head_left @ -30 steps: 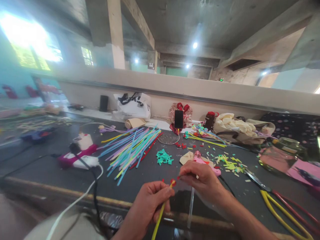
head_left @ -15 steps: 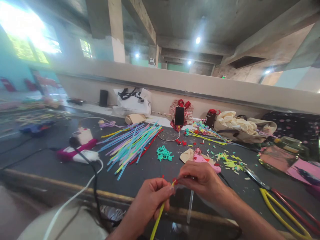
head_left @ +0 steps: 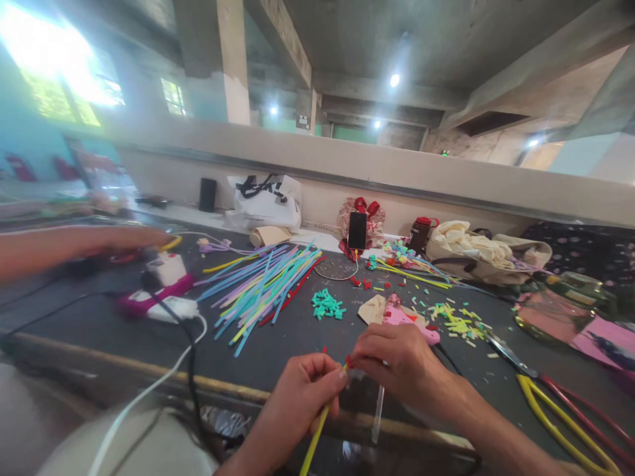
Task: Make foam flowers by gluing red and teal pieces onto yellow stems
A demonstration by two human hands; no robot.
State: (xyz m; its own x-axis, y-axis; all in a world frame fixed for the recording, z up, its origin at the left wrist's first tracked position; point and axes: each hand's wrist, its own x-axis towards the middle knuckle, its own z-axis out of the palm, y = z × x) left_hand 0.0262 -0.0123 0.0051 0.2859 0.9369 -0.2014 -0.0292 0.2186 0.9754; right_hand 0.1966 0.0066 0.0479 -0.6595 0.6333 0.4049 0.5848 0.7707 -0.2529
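Observation:
My left hand (head_left: 301,396) grips a thin yellow stick (head_left: 313,441) that runs down toward the bottom edge. My right hand (head_left: 397,363) pinches a small red piece (head_left: 348,361) at the stick's upper tip, so both hands meet just above the near edge of the dark table (head_left: 278,337). A pink glue gun (head_left: 407,318) lies right behind my right hand. A clear glue stick (head_left: 379,413) lies under my right wrist.
Another person's arm (head_left: 74,243) reaches in from the left over a white and pink power strip (head_left: 163,291). A fan of coloured sticks (head_left: 262,287), a pile of teal bits (head_left: 325,307), a phone (head_left: 356,230), bags and scissors (head_left: 506,354) lie across the table.
Another person's arm has come in from the left above the power strip. My hands stay joined at the stick's tip, shifted only slightly.

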